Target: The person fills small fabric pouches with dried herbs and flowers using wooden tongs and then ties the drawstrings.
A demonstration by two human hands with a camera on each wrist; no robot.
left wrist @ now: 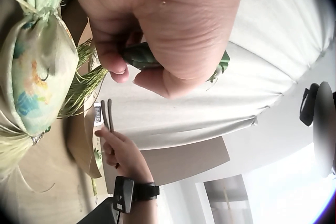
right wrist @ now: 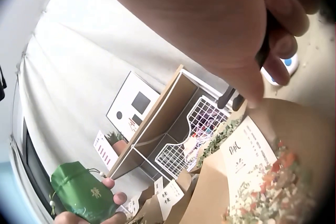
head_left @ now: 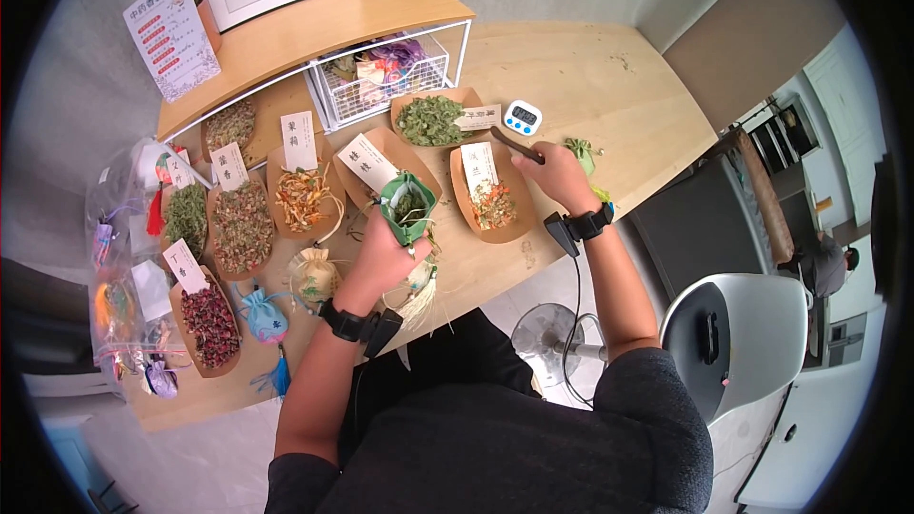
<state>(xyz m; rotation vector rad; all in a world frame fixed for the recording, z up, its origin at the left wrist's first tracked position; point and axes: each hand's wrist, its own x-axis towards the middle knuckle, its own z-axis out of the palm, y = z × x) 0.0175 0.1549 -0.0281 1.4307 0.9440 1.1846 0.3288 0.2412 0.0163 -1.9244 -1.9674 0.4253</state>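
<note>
My left hand [head_left: 386, 255] grips a green drawstring pouch [head_left: 407, 207], its mouth spread and dried green leaves showing inside. In the right wrist view the pouch [right wrist: 84, 192] shows a small pale emblem on its side. My right hand [head_left: 560, 176] holds dark tongs [head_left: 516, 144]; their two prongs stand slightly apart in the left wrist view. The tong tips are near the label [head_left: 480, 117] of a paper tray holding green leaves [head_left: 430, 121]. Just below them lies a paper tray [head_left: 519, 227] of orange and white dried bits [head_left: 493, 207].
More labelled paper trays stand to the left, with orange strips [head_left: 301, 200], brown herbs [head_left: 241, 228] and rosebuds [head_left: 210, 326]. A cream pouch [head_left: 314, 276] and a blue pouch [head_left: 263, 315] lie at the near edge. A white timer [head_left: 523, 116] and wire basket [head_left: 383, 86] stand behind.
</note>
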